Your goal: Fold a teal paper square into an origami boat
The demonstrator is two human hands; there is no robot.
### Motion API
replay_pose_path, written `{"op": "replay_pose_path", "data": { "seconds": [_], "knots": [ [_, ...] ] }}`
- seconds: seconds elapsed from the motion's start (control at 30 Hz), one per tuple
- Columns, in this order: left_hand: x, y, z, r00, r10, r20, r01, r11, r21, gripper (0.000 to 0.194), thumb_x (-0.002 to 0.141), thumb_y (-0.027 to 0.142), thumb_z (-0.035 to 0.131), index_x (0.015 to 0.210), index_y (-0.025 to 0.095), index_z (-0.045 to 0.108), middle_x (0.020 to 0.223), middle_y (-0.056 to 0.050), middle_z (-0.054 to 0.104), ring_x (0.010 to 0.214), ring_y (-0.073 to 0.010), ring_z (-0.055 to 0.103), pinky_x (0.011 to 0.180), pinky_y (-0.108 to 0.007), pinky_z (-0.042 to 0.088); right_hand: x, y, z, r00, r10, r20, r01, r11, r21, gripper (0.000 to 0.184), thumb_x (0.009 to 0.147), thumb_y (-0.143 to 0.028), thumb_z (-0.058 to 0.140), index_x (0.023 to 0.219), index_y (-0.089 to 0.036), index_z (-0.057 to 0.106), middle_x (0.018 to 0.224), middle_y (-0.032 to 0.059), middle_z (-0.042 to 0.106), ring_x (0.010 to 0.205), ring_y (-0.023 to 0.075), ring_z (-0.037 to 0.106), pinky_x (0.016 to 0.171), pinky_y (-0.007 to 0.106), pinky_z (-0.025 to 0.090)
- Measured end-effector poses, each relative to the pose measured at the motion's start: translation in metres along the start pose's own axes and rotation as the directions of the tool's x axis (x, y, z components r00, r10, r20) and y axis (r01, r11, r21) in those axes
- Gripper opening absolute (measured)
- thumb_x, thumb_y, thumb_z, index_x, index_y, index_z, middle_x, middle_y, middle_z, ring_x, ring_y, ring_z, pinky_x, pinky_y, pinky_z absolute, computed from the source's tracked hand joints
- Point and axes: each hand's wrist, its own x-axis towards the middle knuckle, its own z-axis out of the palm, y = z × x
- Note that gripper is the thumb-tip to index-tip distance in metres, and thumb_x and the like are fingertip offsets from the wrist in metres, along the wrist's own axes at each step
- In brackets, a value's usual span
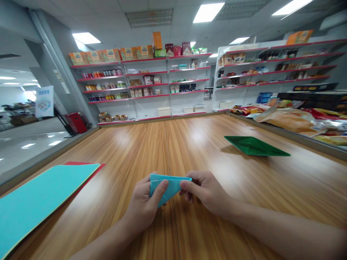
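A folded piece of light blue paper (171,187), roughly triangular with layered edges along its top, is held just above the wooden table. My left hand (145,202) grips its left side, thumb pressed on the front face and fingers behind. My right hand (204,189) pinches the right corner between thumb and forefinger, the other fingers curled below. Farther off to the right lies a dark green folded paper shape (255,145), pointed at both ends. Part of the blue paper's back is hidden by my hands.
Left on the table (130,144) lies a stack of coloured sheets (48,195), light blue on top with red and yellow edges showing. Packaged goods (295,119) lie beyond the table's right edge. Stocked shelves (146,77) stand behind, and a sign (45,102) stands at left.
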Motion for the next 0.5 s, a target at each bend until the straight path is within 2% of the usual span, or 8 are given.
{"op": "replay_pose_path", "data": {
  "seconds": [0.2, 0.5],
  "knots": [
    [0.0003, -0.0019, 0.0002, 0.999, 0.044, -0.008, -0.044, 0.999, -0.003, 0.043, 0.092, 0.034, 0.049, 0.055, 0.016, 0.062, 0.058, -0.003, 0.057, 0.053, -0.0132, 0.056, 0.048, -0.022, 0.044, -0.0017, -0.0003, 0.0009, 1.000, -0.005, -0.004, 0.005, 1.000, 0.020, 0.036, 0.084, -0.045, 0.060, 0.071, -0.012, 0.064, 0.056, 0.0015, 0.061, 0.048, 0.0091, 0.055, 0.045, 0.019, 0.041],
    [-0.0021, 0.0016, -0.0017, 0.998, -0.027, 0.058, 0.028, 1.000, -0.012, 0.044, 0.095, 0.036, 0.042, 0.060, 0.016, 0.060, 0.059, -0.002, 0.059, 0.052, -0.0114, 0.058, 0.048, -0.020, 0.045, 0.0008, 0.0036, 0.0013, 0.999, -0.039, -0.009, 0.039, 0.999, 0.026, 0.039, 0.086, -0.047, 0.057, 0.071, -0.011, 0.063, 0.061, 0.0035, 0.062, 0.051, 0.0090, 0.056, 0.047, 0.019, 0.043]
  ]
}}
